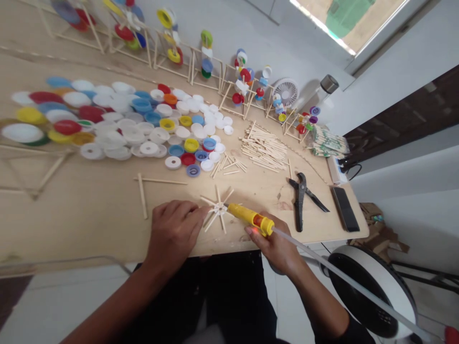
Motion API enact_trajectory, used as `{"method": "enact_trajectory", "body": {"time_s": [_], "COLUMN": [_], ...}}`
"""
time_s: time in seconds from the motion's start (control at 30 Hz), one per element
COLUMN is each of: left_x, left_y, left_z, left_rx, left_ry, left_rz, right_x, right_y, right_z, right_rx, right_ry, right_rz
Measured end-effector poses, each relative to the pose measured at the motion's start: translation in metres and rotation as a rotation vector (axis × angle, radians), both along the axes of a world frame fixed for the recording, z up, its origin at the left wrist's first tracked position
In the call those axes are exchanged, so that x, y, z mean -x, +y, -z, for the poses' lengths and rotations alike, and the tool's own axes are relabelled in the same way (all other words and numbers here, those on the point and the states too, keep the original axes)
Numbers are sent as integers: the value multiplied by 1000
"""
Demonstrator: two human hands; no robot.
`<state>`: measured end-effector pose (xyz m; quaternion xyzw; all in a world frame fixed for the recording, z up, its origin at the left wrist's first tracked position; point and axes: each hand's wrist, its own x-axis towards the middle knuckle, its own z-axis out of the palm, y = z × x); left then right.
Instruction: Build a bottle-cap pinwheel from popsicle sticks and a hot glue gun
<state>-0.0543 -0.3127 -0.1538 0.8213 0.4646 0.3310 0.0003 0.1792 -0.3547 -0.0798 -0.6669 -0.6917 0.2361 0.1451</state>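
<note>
A star of short wooden sticks (pixel 217 187) lies flat near the table's front edge, its spokes meeting at a whitish hub. At its left side, my left hand (pixel 175 227) has its fingers bent together, the tips on a spoke; the exact grip is partly hidden. My right hand (pixel 278 243) is wrapped around a yellow hot glue gun (pixel 247 215). The gun's dark nozzle points left and reaches the hub. From its rear a long translucent glue stick (pixel 333 270) runs toward the lower right. Two loose sticks (pixel 163 181) lie left of the star.
Many bottle caps (pixel 143 129) cover the table's left and middle. Beyond a stick pile (pixel 263 148), stick frames with caps (pixel 208 62) line the wall. Black pliers (pixel 301 200) and a phone (pixel 344 209) lie right. A round white-and-black object (pixel 373 291) stands beside the table.
</note>
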Motion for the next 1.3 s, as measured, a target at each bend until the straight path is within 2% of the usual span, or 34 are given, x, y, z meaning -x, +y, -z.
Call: {"method": "enact_trajectory", "body": {"time_s": [0.37, 0.97, 1.17, 1.3], "left_x": [-1, -1, 0, -1], "left_y": [0, 0, -1, 0], "left_z": [0, 0, 0, 0], "left_rx": [12, 21, 92, 105], "left_ry": [-4, -7, 1, -11], "left_rz": [-3, -11, -17, -19], "right_x": [3, -1, -4, -9], "right_y": [1, -4, -8, -13], "right_z": [-1, -6, -10, -24], "right_rx": [67, 24, -19, -112], "right_ry": [0, -25, 87, 278], "right_rz": [-3, -37, -3, 40]}}
